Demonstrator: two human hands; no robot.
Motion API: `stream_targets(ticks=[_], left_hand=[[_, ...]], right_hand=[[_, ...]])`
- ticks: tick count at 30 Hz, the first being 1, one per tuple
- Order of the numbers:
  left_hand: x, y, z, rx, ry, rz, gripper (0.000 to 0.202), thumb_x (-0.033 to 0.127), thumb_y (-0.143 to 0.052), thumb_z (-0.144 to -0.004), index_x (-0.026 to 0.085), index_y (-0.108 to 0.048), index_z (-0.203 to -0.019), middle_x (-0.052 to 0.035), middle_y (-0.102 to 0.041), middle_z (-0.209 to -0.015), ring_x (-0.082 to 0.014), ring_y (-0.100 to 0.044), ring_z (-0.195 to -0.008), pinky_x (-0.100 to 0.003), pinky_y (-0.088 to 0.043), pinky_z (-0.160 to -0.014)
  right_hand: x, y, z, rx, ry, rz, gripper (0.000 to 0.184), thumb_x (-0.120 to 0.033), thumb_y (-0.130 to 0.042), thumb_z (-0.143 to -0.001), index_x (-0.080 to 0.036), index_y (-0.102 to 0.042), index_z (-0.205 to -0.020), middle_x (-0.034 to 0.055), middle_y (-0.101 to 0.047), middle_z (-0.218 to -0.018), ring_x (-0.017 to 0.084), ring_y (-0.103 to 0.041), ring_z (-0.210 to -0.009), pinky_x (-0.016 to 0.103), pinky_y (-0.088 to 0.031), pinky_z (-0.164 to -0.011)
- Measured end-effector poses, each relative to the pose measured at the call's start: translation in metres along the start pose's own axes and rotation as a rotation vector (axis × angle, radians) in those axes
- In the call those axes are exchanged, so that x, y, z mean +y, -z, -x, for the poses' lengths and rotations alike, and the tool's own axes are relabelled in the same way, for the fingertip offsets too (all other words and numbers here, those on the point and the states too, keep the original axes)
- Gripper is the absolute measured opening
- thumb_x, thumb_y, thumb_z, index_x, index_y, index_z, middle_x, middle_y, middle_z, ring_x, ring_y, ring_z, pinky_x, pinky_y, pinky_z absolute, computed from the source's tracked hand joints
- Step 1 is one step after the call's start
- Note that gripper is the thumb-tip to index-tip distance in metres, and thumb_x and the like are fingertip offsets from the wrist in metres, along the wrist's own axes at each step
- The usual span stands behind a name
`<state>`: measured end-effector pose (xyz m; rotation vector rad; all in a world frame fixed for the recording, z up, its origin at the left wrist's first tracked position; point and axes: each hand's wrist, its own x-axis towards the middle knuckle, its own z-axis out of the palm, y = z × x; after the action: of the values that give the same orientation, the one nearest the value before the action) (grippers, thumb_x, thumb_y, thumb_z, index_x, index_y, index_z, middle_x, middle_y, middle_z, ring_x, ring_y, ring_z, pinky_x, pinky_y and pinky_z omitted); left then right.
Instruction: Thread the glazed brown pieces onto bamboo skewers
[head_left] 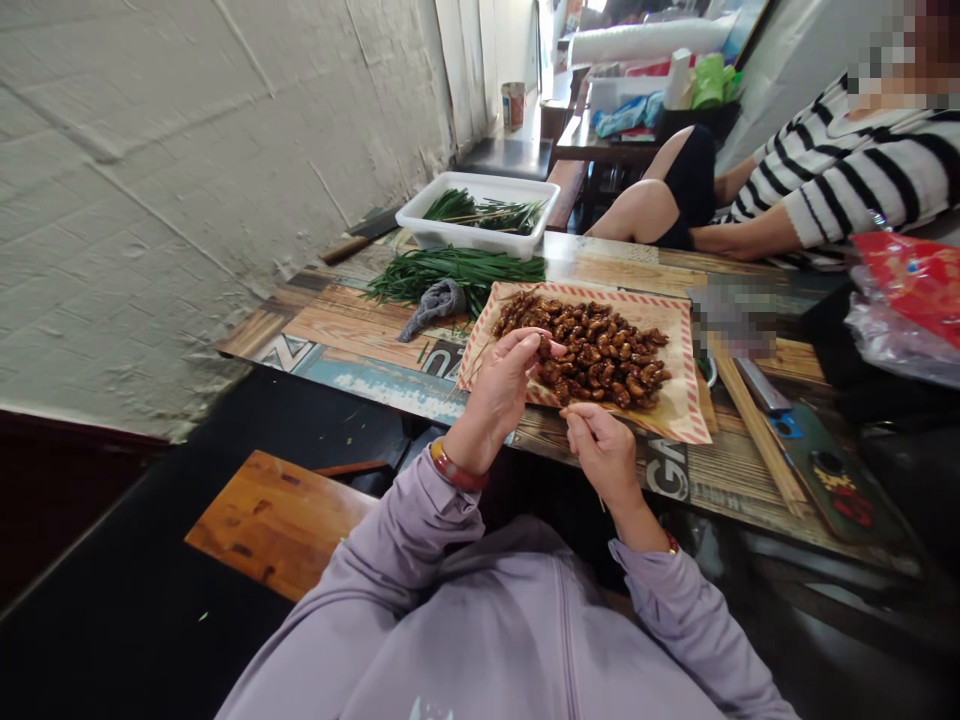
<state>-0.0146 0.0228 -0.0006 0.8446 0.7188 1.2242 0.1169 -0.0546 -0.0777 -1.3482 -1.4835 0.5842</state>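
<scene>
Dark brown, glossy sauced pieces (600, 350), perhaps meat, are heaped on a paper sheet with a red-striped border (691, 385). My left hand (504, 385) is above the left part of the heap, its thumb and fingertips pinching one small brown piece (544, 347). Lower and to the right, at the near edge of the paper, my right hand (604, 450) is closed in a pinch. A thin bamboo skewer (602, 504) pokes out beneath it; most of its length is hidden by the fingers.
Green chives (450, 272) and a grey cloth (435, 308) lie behind the paper, before a white tub (480, 238) of greens. Wooden sticks (757, 430) and a phone (844, 480) lie at right. A person in a striped top (847, 180) sits across the table.
</scene>
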Motion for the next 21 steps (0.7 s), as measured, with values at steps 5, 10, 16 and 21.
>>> stream_targets(ticks=[5, 10, 16, 21], left_hand=[[0.0, 0.0, -0.002, -0.028, 0.007, 0.001, 0.026, 0.038, -0.062, -0.081, 0.017, -0.064, -0.097, -0.0049, -0.072, -0.084, -0.0179, -0.068, -0.09, -0.031, -0.043, -0.09], [-0.004, 0.004, -0.003, -0.008, 0.053, 0.086, 0.034, 0.041, -0.065, -0.081, 0.019, -0.063, -0.106, -0.0054, -0.071, -0.092, -0.0173, -0.067, -0.09, -0.032, -0.045, -0.089], [-0.017, 0.007, 0.004, 0.054, 0.055, 0.046, 0.034, 0.037, -0.075, -0.072, 0.017, -0.067, -0.097, -0.0015, -0.068, -0.083, -0.0106, -0.064, -0.075, -0.026, -0.048, -0.078], [-0.02, 0.003, 0.012, 0.024, 0.053, -0.084, 0.033, 0.032, -0.078, -0.069, 0.017, -0.067, -0.096, -0.0023, -0.07, -0.084, -0.0116, -0.064, -0.073, -0.024, -0.048, -0.068]], right_hand=[[0.001, 0.0, -0.001, -0.009, -0.045, -0.057, 0.02, -0.033, -0.05, -0.092, -0.019, -0.064, -0.089, -0.0068, -0.052, -0.051, 0.01, -0.05, -0.045, 0.022, -0.042, -0.054], [0.001, 0.0, -0.002, -0.001, -0.069, -0.08, 0.021, -0.034, -0.048, -0.092, -0.019, -0.063, -0.092, -0.0067, -0.053, -0.051, 0.01, -0.051, -0.046, 0.022, -0.042, -0.053], [-0.003, 0.0, -0.002, 0.019, -0.102, -0.111, 0.022, -0.035, -0.048, -0.092, -0.018, -0.063, -0.093, -0.0066, -0.052, -0.051, 0.01, -0.051, -0.046, 0.021, -0.041, -0.051], [-0.002, 0.001, -0.003, 0.021, -0.129, -0.136, 0.022, -0.036, -0.048, -0.092, -0.019, -0.061, -0.093, -0.0069, -0.052, -0.05, 0.009, -0.049, -0.044, 0.02, -0.04, -0.047]])
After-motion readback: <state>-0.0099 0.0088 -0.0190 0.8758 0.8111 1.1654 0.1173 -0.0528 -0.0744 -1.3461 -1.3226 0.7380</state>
